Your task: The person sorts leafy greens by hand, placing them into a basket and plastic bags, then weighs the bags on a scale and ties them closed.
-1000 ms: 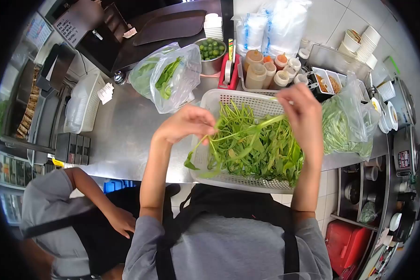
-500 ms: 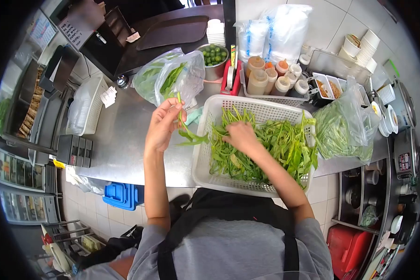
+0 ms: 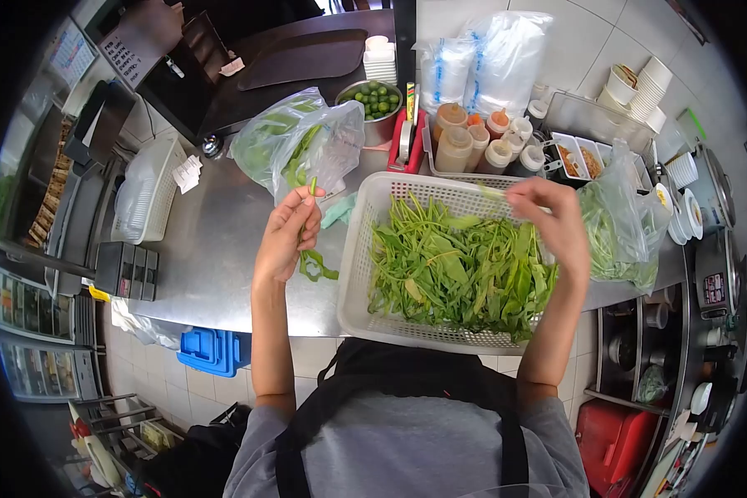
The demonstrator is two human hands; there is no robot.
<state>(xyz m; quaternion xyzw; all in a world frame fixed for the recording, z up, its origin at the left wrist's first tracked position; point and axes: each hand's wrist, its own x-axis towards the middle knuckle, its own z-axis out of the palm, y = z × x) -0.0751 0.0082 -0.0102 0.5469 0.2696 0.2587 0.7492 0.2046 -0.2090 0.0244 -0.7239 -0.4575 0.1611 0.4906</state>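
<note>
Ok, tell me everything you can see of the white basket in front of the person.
The white basket is a rectangular plastic tray with perforated walls and a thick rim. It sits flat on the steel counter, its near edge overhanging towards the person's apron. It is heaped with leafy green stems. The right hand hovers over its far right corner, pinching a stem; the left hand holds another stem just outside its left wall.

No writing can be read here. The sign point(image 3: 129, 51) at the top left carries lines of print, too small to make out.
</note>
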